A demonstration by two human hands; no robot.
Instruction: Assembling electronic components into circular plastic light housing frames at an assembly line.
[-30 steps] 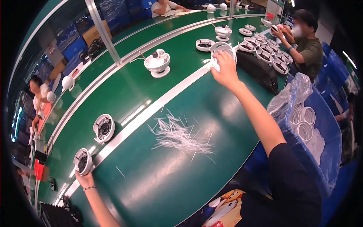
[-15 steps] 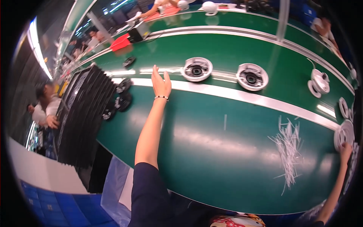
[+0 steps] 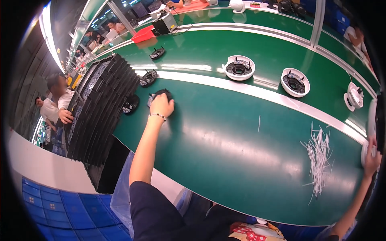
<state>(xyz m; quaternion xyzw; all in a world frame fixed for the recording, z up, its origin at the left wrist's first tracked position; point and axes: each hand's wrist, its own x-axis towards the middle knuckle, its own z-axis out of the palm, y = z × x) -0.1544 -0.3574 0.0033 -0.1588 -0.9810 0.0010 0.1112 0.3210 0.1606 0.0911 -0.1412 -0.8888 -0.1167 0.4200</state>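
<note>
My left hand (image 3: pixel 161 105) is over a round black plastic part (image 3: pixel 151 99) at the left of the green tabletop, its fingers curled round the part and partly hiding it. Two similar black parts lie close by: one round part (image 3: pixel 148 78) on the metal rail and another (image 3: pixel 130 104) against the black tray stack. At the far right rim my right hand (image 3: pixel 373 158) grips a white round housing (image 3: pixel 364 153), which is cut off by the dark edge of the picture. Between the hands, a loose heap of thin white strips (image 3: pixel 319 160) lies on the table (image 3: pixel 225 160).
A tall stack of black trays (image 3: pixel 98 108) borders the table's left end. Beyond the rail, the green belt (image 3: pixel 193 52) carries white housings (image 3: pixel 239 68) with black inserts, a white unit (image 3: pixel 354 96) and a black part (image 3: pixel 157 53). People work at the left and far side.
My left hand has come down from beside the rail onto the black part and closed round it. My right hand stays at the white housing. The whole view has shifted.
</note>
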